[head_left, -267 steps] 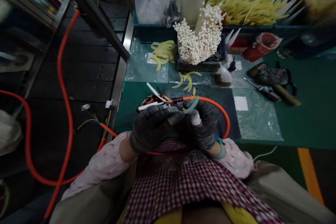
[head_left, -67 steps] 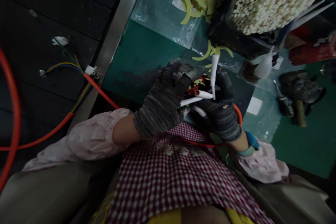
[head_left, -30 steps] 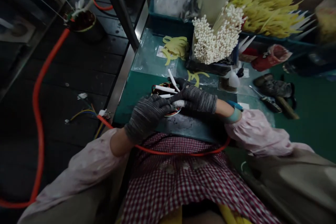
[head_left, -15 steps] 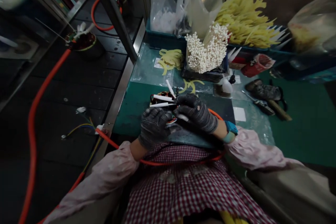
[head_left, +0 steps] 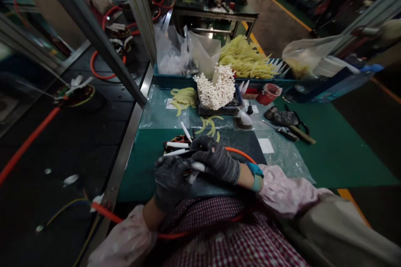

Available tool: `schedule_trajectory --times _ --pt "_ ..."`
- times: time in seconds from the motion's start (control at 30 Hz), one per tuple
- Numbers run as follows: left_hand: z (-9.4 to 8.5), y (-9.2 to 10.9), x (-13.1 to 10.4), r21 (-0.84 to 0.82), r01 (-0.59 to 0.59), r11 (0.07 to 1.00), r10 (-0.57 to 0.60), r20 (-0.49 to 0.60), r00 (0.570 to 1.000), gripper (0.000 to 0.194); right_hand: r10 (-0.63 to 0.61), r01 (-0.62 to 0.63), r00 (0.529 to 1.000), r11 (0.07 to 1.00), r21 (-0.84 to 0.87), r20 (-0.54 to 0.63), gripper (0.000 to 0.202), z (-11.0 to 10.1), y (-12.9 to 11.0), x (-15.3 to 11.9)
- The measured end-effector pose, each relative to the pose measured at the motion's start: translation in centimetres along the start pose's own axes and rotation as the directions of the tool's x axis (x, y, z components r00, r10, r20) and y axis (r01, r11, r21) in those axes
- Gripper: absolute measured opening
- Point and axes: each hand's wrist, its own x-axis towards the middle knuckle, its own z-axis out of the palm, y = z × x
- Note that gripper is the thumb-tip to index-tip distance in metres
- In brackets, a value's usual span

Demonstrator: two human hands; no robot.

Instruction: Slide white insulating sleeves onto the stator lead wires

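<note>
A round wire-wound part, looking like a motor stator with dark red windings, lies on the bench just past my hands. White sleeves on its leads point to the left and up. My right hand, in a dark grey glove, is closed around dark leads at the part's right side. A white sleeve end shows below its fingers. My left hand, gloved alike, has its fingers curled at the part's near edge. What those fingers hold is hidden. An orange cable curves out behind my right wrist.
Behind the part stand a tray of white-tipped sticks, yellow strips and plastic bags. A hammer and a red cup are at the right. Left of a metal post, a conveyor carries another wound part.
The camera view has tilted up and turned right, so more of the room shows. My hands stay at the wound part, with little visible change in their grip.
</note>
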Motion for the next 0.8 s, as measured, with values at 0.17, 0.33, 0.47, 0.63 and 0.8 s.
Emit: schedule_trajectory --times 0.17,0.33,0.47,0.63,0.8 --pt "-0.3 -0.3 0.4 -0.068 -0.042 0.997 0.042 0.002 0.999 0.014 -0.179 0.173 0.979 0.983 0.059 0.096 0.028 -2.3 0.1 -0.4" --pt "-0.1 -0.6 0.1 -0.063 -0.019 0.998 0.020 0.012 1.000 0.022 0.081 -0.113 0.972 0.984 -0.138 -0.219 0.021 -7.7 5.1 0.4" --pt "-0.4 -1.0 0.1 -0.098 -0.026 0.995 0.031 0.048 0.998 0.019 0.194 -0.399 0.850 0.844 -0.358 -0.489 0.016 -10.6 10.9 1.6" --pt "-1.3 -1.6 0.6 -0.148 -0.051 0.988 0.066 0.096 0.993 0.023 0.192 -0.396 0.846 0.851 -0.345 -0.498 0.006 -11.1 13.5 2.7" --pt "-1.9 -2.2 0.6 -0.181 -0.068 0.981 0.094 0.142 0.985 0.030 0.182 -0.324 0.853 0.919 -0.224 -0.488 0.017 -11.3 12.5 3.1"
